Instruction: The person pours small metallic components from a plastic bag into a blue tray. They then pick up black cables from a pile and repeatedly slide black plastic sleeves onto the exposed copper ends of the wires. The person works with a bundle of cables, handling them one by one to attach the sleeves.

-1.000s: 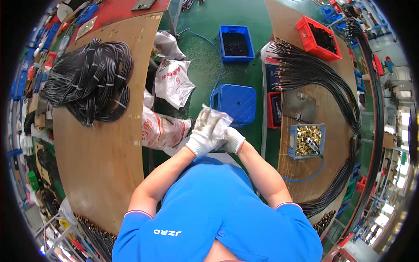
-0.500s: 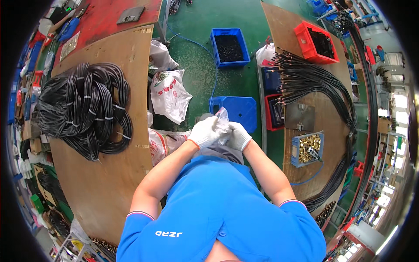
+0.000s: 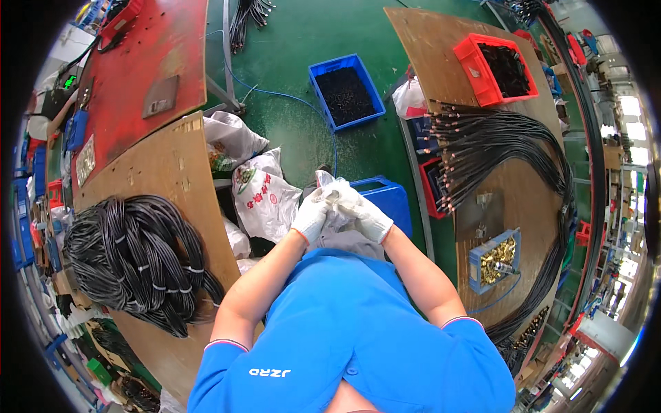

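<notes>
Both of my hands wear white knitted gloves with orange cuff edges and meet in front of my body. A crumpled clear plastic bag [image 3: 335,222] is gathered between them. My left hand [image 3: 312,215] has its fingers closed on the bag's left side. From the other side my right hand [image 3: 366,215] grips it, its fingers reaching across toward the left. Whatever the bag contains, if anything, cannot be made out. Just beyond my hands stands a blue plastic stool [image 3: 389,199], partly hidden by my right hand.
Coiled black cables [image 3: 148,255] lie on the left wooden table [image 3: 165,358]. Printed white sacks [image 3: 265,196] stand beside it. A blue crate [image 3: 348,93] of black parts sits ahead. Rightward, a table holds fanned black cables [image 3: 502,138], a red bin [image 3: 475,69] and a blue tray [image 3: 475,275] of brass-coloured pieces.
The view has turned, so the left table and cable coil appear lower. My hands have drawn closer together, the right one now reaching further over the bag.
</notes>
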